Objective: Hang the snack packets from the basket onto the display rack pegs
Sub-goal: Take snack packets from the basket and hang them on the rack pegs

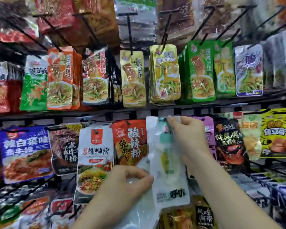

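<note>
A white and pale green snack packet (pixel 167 162) hangs upright in front of the lower row of the display rack (pixel 89 113). My right hand (pixel 188 138) pinches its top edge up by the rack bar, between the red packet (pixel 130 142) and the purple packet (pixel 208 129). My left hand (pixel 127 182) grips the packet's lower left edge, together with more clear white packets (pixel 135 212) that trail down below it. The peg behind the packet's top is hidden. No basket is in view.
Rows of hanging packets fill the rack: green, orange and gold ones (pixel 132 78) above, a blue one (pixel 25 152) and a white one (pixel 96 156) at lower left, black (pixel 229 142) and yellow ones (pixel 274 133) at right. Black pegs (pixel 130 35) jut out overhead.
</note>
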`<state>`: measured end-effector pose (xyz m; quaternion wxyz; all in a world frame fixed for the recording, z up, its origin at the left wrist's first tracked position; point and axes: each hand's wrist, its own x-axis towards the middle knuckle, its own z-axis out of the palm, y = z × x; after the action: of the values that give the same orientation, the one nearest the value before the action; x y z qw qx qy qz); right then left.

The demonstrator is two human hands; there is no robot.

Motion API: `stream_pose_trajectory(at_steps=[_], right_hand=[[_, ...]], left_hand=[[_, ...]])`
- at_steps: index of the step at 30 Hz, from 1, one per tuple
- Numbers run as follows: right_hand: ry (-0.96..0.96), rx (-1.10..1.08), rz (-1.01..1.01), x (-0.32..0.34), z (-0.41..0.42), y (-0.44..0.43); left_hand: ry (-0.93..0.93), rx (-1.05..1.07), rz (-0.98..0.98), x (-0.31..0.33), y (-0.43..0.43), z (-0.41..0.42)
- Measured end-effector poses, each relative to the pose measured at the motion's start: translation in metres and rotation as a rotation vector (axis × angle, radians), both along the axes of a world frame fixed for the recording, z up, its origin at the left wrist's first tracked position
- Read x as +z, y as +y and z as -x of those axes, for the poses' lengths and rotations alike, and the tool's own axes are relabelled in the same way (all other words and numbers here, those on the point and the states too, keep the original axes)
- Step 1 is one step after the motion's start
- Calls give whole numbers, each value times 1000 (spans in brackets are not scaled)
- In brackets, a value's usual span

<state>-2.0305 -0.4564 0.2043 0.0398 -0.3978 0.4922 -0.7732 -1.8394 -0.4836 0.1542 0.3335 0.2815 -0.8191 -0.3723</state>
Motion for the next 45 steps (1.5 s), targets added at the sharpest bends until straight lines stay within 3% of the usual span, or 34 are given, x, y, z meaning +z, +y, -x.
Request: stream_pose_trajectory(at_steps=[4,11,18,22,26,30,34,40,45], right_hand=[[63,-91,-54,-4,-4,4],[286,-440,-170,1,-7,1],[382,-643,-308,0,-12,-12],[560,-757,-388,-3,-24,0],[777,-915,-191,-28,-39,31],[711,-802,-108,-46,-35,31],[511,-682,-103,-50,-33,15],[570,-709,-149,-43,-22,8],[647,-740,-364,-39,-21,7]], left_hand=[[21,-27,-9,-3,-2,0],[126,-45,71,-19,-9,-21],[340,-109,-227,-35,-17,-53],[392,-149,-305,-33,-17,-63],[442,-144,-320,-36,-22,-74],[492,-149,-351,-43,-24,-76],[478,-197,-378,-50,-23,-68],[499,-245,-426,-49,-20,-66],[489,-219,-409,-44,-16,-63]])
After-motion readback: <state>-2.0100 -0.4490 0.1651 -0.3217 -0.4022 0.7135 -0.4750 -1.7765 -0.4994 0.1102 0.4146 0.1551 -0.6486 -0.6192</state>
